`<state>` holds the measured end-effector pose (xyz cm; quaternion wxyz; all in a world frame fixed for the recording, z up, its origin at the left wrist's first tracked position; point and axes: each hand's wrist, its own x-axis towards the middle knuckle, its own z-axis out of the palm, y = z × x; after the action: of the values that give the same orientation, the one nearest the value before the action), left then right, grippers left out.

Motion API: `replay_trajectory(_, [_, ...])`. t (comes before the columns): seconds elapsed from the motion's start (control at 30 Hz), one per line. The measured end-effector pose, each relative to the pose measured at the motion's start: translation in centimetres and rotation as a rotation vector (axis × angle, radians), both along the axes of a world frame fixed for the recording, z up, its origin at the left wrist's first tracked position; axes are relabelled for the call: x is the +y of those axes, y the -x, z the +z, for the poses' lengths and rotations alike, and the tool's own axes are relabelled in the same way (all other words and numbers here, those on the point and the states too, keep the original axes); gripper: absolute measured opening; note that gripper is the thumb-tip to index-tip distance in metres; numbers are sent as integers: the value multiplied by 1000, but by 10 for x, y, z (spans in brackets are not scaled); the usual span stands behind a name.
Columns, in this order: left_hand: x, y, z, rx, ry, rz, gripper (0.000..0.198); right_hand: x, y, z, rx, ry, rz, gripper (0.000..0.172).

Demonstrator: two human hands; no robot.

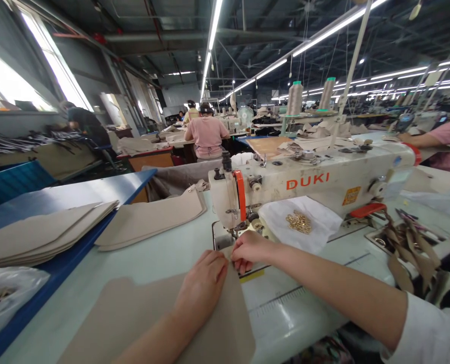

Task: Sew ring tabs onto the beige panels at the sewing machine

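A beige fabric panel (141, 313) lies on the pale green table of the sewing machine (308, 174), its upper edge reaching the needle area. On that panel rests my left hand (205, 278), fingers bent together and fingertips gripping its edge close to the presser foot. My right hand (251, 250) is closed in a pinch right beside the needle, touching my left fingertips. What it pinches is small and mostly hidden by the fingers. Gold-coloured metal rings (298, 222) sit in a heap on a white sheet (323, 227) behind my right wrist.
More beige panels (152, 217) lie left of the machine head, with a stack (46, 232) on a blue surface. A plastic bag (8, 298) is at far left. Straps (410, 253) and scissors (408, 217) lie right. Thread cones (295, 98) stand behind; other people work nearby.
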<state>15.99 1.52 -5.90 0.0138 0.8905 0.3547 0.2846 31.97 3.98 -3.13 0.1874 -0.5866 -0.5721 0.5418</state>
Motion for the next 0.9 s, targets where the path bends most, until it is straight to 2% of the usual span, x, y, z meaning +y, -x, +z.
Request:
replay_trajectory(0.23, [2, -10, 3, 40, -28, 12, 21, 1, 2, 1, -77, -44, 35, 27])
replay_trajectory(0.37, [3, -11, 5, 45, -10, 16, 20, -1, -1, -1, -150, -141, 76, 24])
replay_trajectory(0.57, [3, -10, 6, 43, 41, 30, 20, -23, -22, -10, -311, -607, 115, 14])
replay_trajectory(0.67, [3, -9, 3, 5, 32, 19, 20, -34, -32, -18, -379, -832, 264, 15])
replay_trajectory(0.77, [4, -8, 1, -33, 39, 11, 20, -38, -35, -24, -538, -1054, 392, 17])
replay_trajectory(0.9, [6, -7, 1, -50, 61, 6, 19, -36, -32, -26, -625, -1128, 430, 15])
